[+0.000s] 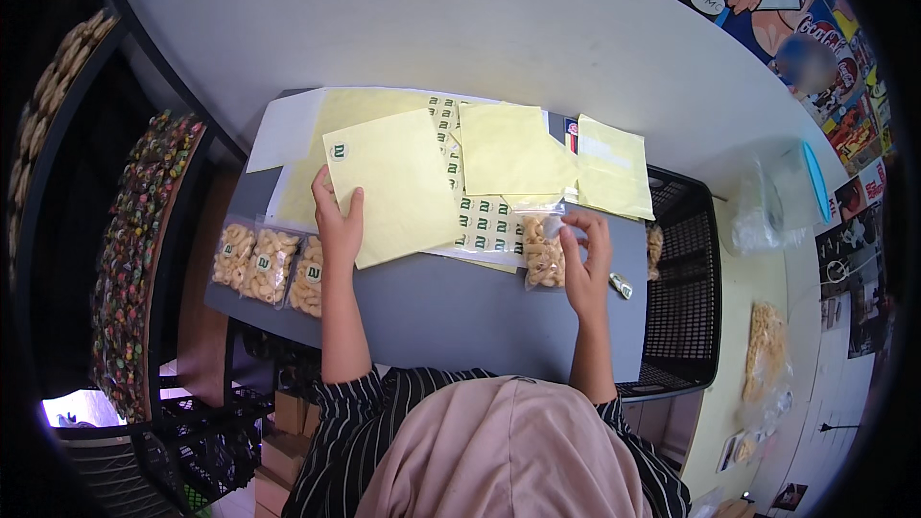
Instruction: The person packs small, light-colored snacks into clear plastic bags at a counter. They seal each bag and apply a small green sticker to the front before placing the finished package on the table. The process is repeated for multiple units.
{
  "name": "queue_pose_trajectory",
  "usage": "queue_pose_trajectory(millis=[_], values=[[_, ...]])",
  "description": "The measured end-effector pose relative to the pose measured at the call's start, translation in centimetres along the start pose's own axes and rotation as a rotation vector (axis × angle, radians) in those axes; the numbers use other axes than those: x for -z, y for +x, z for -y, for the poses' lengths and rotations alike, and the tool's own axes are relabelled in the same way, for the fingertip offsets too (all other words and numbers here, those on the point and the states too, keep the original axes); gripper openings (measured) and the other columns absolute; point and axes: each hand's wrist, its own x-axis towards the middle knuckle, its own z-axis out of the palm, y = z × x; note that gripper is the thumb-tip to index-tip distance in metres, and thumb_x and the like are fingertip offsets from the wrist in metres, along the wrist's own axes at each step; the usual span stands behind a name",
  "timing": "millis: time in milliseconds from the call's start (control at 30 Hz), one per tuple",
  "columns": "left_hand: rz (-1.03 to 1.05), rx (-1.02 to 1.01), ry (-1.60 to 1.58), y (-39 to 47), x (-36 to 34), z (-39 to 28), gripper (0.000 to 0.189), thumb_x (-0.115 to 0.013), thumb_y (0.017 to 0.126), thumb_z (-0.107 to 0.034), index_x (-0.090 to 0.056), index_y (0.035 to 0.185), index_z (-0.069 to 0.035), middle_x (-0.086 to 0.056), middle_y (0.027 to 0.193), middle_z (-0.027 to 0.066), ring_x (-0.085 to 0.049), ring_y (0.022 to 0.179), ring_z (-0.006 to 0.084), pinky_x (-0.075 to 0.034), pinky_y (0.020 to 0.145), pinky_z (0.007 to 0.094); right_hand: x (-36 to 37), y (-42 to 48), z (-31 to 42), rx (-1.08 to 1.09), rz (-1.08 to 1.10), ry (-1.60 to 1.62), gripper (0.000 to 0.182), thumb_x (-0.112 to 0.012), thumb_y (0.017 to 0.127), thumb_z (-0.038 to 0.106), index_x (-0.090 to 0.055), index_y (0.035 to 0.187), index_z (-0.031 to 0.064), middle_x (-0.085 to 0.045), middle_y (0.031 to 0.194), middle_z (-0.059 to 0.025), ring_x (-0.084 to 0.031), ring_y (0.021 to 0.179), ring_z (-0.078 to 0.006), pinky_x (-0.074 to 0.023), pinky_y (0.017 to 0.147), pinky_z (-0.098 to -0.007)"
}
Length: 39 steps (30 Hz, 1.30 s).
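Observation:
My left hand (339, 223) grips the left edge of a pale yellow sticker backing sheet (403, 191), thumb on top. One round label with a green logo (339, 151) remains visible at its upper left corner. Between the thumb and a fingertip of my right hand (590, 259) is a small round whitish sticker (553, 226). It is over the upper part of a clear zip bag of curved, pale puffed snacks (541, 259), which lies flat and is partly covered by that hand. Three similar bags (268, 265) lie on the left, bearing round labels; my left forearm partly hides the nearest one.
Printed label sheets (486, 223) and yellow backing sheets (504, 147) overlap across the grey table (446, 309). A crumpled label piece (620, 285) lies near the right edge. Beyond that edge stands a black plastic crate (680, 288). Shelves of packaged goods (147, 259) rise at left.

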Motion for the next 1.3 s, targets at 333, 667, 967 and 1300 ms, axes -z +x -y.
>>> queue_pose_trajectory(millis=[333,667,967,1300], values=[[-0.195,-0.289,0.756,3.2,-3.6,1.8,0.049,-0.056,0.082,-0.022,-0.037,0.125,-0.006,-0.033,0.129,0.0180,-0.031,0.120,0.0335,-0.028,0.095,0.0473,1.7,-4.8,-7.3,-0.390,0.071,0.176,0.028,-0.050,0.088,0.025,-0.055,0.104,0.0025,-0.045,0.120,-0.0174,-0.047,0.108,-0.0240,-0.0386,0.087,-0.0330],[0.666,-0.270,0.134,-10.0,-11.5,-4.2,0.050,-0.058,0.082,-0.029,-0.042,0.117,0.003,-0.047,0.113,0.0202,-0.044,0.106,0.0333,-0.034,0.093,0.0385,2.1,-3.7,-6.0,-0.550,0.158,0.308,0.033,-0.043,0.092,0.024,-0.050,0.115,0.0007,-0.055,0.104,-0.0066,-0.049,0.095,-0.0121,-0.0371,0.081,-0.0233],[0.676,0.091,-0.425,-12.9,-12.4,-4.5,0.066,-0.062,0.079,-0.017,-0.022,0.130,-0.002,-0.043,0.118,0.0138,-0.046,0.107,0.0199,-0.044,0.084,0.0319,1.3,-5.5,-4.4,-0.522,0.191,0.530,0.031,-0.041,0.091,0.021,-0.050,0.113,0.0011,-0.053,0.112,-0.0095,-0.046,0.106,-0.0169,-0.0333,0.092,-0.0283],[0.781,0.508,-0.865,-11.2,-8.9,-5.4,0.042,-0.043,0.092,-0.017,-0.029,0.129,-0.003,-0.047,0.117,0.0113,-0.053,0.102,0.0185,-0.047,0.082,0.0300,0.5,-4.8,-1.6,-0.167,0.081,0.413,0.019,-0.047,0.089,0.014,-0.055,0.099,-0.0002,-0.055,0.094,-0.0086,-0.051,0.083,-0.0149,-0.0411,0.075,-0.0263]])
